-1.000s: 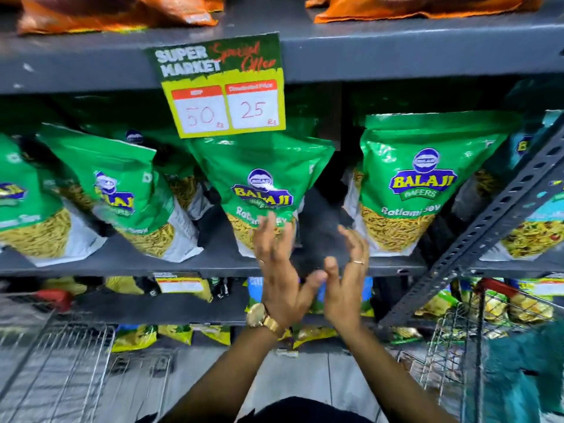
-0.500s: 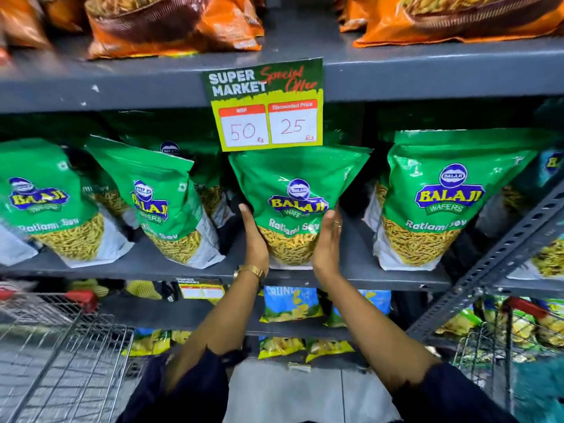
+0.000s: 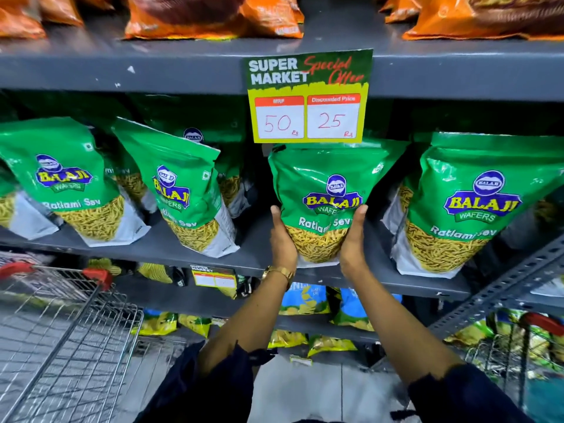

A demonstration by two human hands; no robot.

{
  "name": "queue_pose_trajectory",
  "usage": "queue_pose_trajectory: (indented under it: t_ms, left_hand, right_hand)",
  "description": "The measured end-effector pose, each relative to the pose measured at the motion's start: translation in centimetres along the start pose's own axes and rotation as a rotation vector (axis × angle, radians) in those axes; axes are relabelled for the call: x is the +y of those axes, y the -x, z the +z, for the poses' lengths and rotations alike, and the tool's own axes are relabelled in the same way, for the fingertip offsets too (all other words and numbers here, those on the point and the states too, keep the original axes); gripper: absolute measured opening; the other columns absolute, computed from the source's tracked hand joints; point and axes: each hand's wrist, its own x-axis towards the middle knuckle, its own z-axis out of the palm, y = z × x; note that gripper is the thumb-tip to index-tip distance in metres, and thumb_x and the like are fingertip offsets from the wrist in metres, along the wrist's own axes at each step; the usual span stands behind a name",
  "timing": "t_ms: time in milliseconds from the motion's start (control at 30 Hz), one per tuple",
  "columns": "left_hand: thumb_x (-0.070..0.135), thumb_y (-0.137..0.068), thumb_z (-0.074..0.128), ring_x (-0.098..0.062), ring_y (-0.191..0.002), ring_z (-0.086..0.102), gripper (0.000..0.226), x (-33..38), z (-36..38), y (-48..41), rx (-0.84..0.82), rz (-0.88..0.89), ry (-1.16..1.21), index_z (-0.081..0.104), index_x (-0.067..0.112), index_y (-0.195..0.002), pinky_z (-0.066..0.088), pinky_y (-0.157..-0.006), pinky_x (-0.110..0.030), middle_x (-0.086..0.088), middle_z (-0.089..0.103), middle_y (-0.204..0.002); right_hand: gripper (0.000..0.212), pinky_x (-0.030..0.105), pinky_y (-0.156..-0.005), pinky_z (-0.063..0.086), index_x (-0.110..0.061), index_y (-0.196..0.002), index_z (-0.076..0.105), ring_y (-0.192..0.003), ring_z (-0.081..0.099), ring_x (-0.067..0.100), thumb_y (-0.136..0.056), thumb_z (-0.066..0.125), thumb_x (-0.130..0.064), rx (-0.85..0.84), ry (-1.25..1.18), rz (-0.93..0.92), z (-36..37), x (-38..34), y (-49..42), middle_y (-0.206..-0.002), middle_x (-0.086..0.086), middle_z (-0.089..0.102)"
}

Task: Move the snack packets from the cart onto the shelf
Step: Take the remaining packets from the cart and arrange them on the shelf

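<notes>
A green Balaji Ratlami Sev packet (image 3: 329, 190) stands upright on the grey middle shelf (image 3: 259, 254), just below the price card. My left hand (image 3: 282, 239) presses its left side and my right hand (image 3: 354, 239) presses its right side, so both hold the packet between them. More green packets of the same kind stand on this shelf: two to the left (image 3: 64, 184) (image 3: 183, 193) and one to the right (image 3: 476, 203). The wire cart (image 3: 70, 337) is at the lower left; what it holds is not visible.
A green and yellow price card (image 3: 308, 96) hangs from the upper shelf edge. Orange packets (image 3: 213, 16) lie on the top shelf. Blue and yellow packets (image 3: 305, 300) fill the lower shelves. A slanted metal brace (image 3: 503, 285) and a second cart (image 3: 525, 346) are at the right.
My hands rose from in front of the shelf edge and closed on the two sides of the middle green packet. The view has moved closer and to the left.
</notes>
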Motion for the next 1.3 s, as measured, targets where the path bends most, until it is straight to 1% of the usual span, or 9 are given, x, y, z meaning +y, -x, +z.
queue_pose_trajectory:
  t_ms: [200,333,500,700,767,900,1033,1167,1300]
  left_hand:
    - [0.053,-0.096,0.021,-0.011,-0.137,0.042,0.062,1.1,-2.7,2.0,-0.062,0.114,-0.145,0.044,0.019,-0.142,0.031,-0.117,-0.036,0.002,0.048,-0.147]
    - [0.067,-0.091,0.03,-0.009,-0.132,0.048,0.071,2.1,-7.3,5.6,-0.081,0.36,-0.258,0.05,0.016,-0.136,0.039,-0.111,-0.029,0.002,0.053,-0.139]
    - [0.057,-0.095,0.035,-0.013,-0.097,0.059,0.05,4.0,-13.9,6.4,0.145,0.576,-0.281,0.051,0.017,-0.121,0.048,-0.087,-0.031,-0.002,0.059,-0.104]
    - [0.047,-0.094,0.034,0.021,-0.093,0.048,0.056,7.3,-17.9,-1.1,0.385,0.454,-0.154,0.044,0.004,-0.129,0.039,-0.085,-0.003,0.008,0.049,-0.109]
    - [0.066,-0.091,0.03,0.008,-0.11,0.052,0.067,7.9,-19.0,-4.2,0.264,0.306,-0.115,0.05,0.013,-0.127,0.044,-0.103,-0.024,0.004,0.056,-0.121]
    - [0.074,-0.086,0.023,-0.024,-0.131,0.05,0.079,8.9,-20.2,-7.8,0.045,0.043,0.032,0.05,0.019,-0.137,0.033,-0.115,-0.052,-0.005,0.054,-0.141]
    - [0.07,-0.091,0.017,-0.027,-0.136,0.045,0.078,11.0,-20.0,-7.0,-0.005,-0.041,0.113,0.04,0.018,-0.145,0.035,-0.115,-0.047,-0.011,0.047,-0.147]
    - [0.091,-0.063,0.04,-0.022,-0.13,0.052,0.091,8.9,-19.9,-6.7,-0.155,-0.109,0.066,0.058,0.03,-0.13,0.034,-0.115,-0.051,-0.003,0.058,-0.139]
    - [0.093,-0.062,0.037,-0.016,-0.132,0.051,0.096,7.5,-20.2,-6.9,-0.148,-0.107,0.057,0.054,0.031,-0.134,0.034,-0.116,-0.048,0.002,0.057,-0.14]
  right_hand:
    - [0.119,0.035,-0.122,0.016,-0.016,-0.153,0.025,-0.148,0.022,0.013,-0.065,0.028,-0.095,0.271,0.178,-0.192,0.6,-0.1,3.4,-0.156,-0.009,0.024]
    - [0.098,0.042,-0.124,0.014,-0.004,-0.151,0.021,-0.151,0.016,0.032,-0.087,0.022,-0.077,0.215,0.422,-0.551,1.9,0.5,9.6,-0.159,0.011,0.022]
    - [0.086,0.039,-0.123,0.014,-0.006,-0.148,0.028,-0.15,0.018,0.031,-0.091,0.026,-0.071,-0.133,0.535,-0.629,7.5,2.1,13.3,-0.157,0.011,0.025]
    - [0.092,0.012,-0.118,0.009,-0.012,-0.153,0.02,-0.15,0.012,0.005,-0.087,0.03,-0.075,-0.189,0.43,-0.328,15.2,4.3,11.1,-0.163,0.0,0.017]
    - [0.106,0.009,-0.116,0.004,-0.015,-0.154,0.013,-0.146,0.009,-0.003,-0.077,0.025,-0.086,-0.134,0.386,-0.235,17.4,4.2,9.7,-0.164,-0.002,0.011]
    - [0.112,0.029,-0.125,0.002,-0.016,-0.154,0.0,-0.145,0.004,-0.005,-0.073,0.026,-0.088,-0.084,0.307,-0.179,21.1,5.1,7.8,-0.159,-0.012,0.003]
    - [0.102,0.043,-0.126,0.001,-0.014,-0.155,0.006,-0.153,0.004,0.012,-0.077,0.023,-0.077,0.076,0.276,-0.11,23.5,5.2,6.7,-0.164,-0.003,0.008]
    - [0.117,0.049,-0.124,0.013,-0.016,-0.148,0.037,-0.148,0.027,0.018,-0.065,0.02,-0.097,0.156,0.248,-0.099,22.7,5.4,4.0,-0.156,0.003,0.038]
    - [0.107,0.048,-0.119,0.029,-0.024,-0.132,0.053,-0.139,0.044,0.021,-0.056,0.04,-0.098,0.166,0.093,-0.055,20.9,6.6,1.0,-0.144,0.001,0.051]
